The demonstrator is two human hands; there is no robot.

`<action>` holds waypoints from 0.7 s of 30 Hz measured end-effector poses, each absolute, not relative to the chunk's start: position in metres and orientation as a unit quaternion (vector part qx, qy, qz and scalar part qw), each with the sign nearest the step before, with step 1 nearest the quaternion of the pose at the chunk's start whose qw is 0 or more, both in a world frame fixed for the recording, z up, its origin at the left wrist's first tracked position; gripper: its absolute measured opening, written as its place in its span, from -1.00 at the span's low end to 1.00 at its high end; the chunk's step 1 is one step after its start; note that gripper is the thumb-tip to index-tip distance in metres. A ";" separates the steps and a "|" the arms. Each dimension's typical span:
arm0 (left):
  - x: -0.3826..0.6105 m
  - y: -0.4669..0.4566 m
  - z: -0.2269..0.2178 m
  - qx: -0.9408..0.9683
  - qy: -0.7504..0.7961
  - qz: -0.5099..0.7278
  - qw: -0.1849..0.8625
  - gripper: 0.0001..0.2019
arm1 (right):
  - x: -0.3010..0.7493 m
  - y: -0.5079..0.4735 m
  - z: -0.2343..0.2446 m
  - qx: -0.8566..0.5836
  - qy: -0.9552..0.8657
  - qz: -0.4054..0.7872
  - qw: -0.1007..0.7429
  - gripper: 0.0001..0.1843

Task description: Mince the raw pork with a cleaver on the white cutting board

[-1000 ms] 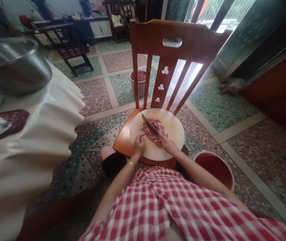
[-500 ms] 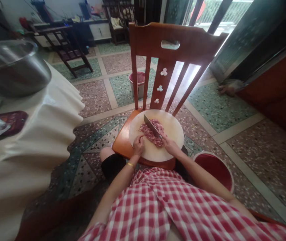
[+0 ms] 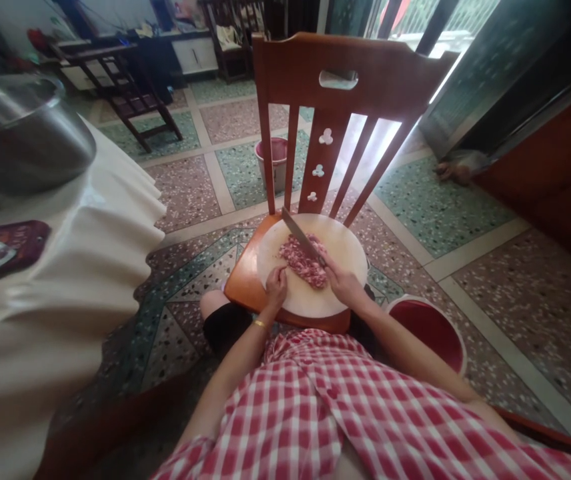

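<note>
Head view: right hand (image 3: 344, 284) clasps cleaver (image 3: 298, 233) over chopped meat (image 3: 309, 271); left hand (image 3: 276, 287) loosely fisted at round board (image 3: 315, 305)

Left: I see a steel bowl (image 3: 30, 150) on a cloth-covered table (image 3: 103, 220), a dark red tray (image 3: 28, 241) near it. Speckled floor (image 3: 520, 287). Right, a red-lined bucket (image 3: 425, 327); farther off, I make out a smaller bin (image 3: 279, 175). Back left, dark wooden chair (image 3: 138, 105), white cupboard (image 3: 194, 57) beyond, blurry to me.

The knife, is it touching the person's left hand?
Apart. The head view shows chopped meat in the gap between the blade of the knife and the curled left hand.
</note>
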State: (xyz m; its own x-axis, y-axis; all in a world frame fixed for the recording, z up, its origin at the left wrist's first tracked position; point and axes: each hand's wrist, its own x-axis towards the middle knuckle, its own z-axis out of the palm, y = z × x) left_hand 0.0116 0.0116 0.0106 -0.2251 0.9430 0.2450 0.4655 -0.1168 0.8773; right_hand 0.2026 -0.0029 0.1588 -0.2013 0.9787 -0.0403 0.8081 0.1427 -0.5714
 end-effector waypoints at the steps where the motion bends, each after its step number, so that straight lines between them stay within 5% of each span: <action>1: 0.012 0.012 0.011 0.571 0.615 0.484 0.248 -0.76 | 0.203 -0.003 0.165 -0.598 -0.740 0.226 0.210 -0.47; 4: 0.012 0.011 0.011 0.571 0.615 0.487 0.243 -0.75 | 0.202 -0.004 0.164 -0.605 -0.738 0.189 0.234 -0.45; 9: 0.012 0.011 0.012 0.572 0.621 0.481 0.235 -0.75 | 0.206 -0.004 0.131 -0.630 -0.729 0.251 0.094 -0.48; 16: 0.012 0.011 0.014 0.577 0.611 0.489 0.234 -0.76 | 0.202 -0.004 0.157 -0.593 -0.737 0.210 0.246 -0.45; 21: 0.012 0.011 0.014 0.570 0.617 0.489 0.236 -0.76 | 0.200 -0.006 0.139 -0.640 -0.712 0.279 0.079 -0.47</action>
State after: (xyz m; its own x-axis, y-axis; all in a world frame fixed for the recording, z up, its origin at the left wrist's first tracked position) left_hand 0.0124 0.0110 0.0139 -0.2393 0.9338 0.2661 0.4734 -0.1271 0.8716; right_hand 0.1997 -0.0058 0.1386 -0.1690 0.9546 -0.2453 0.8667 0.0254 -0.4982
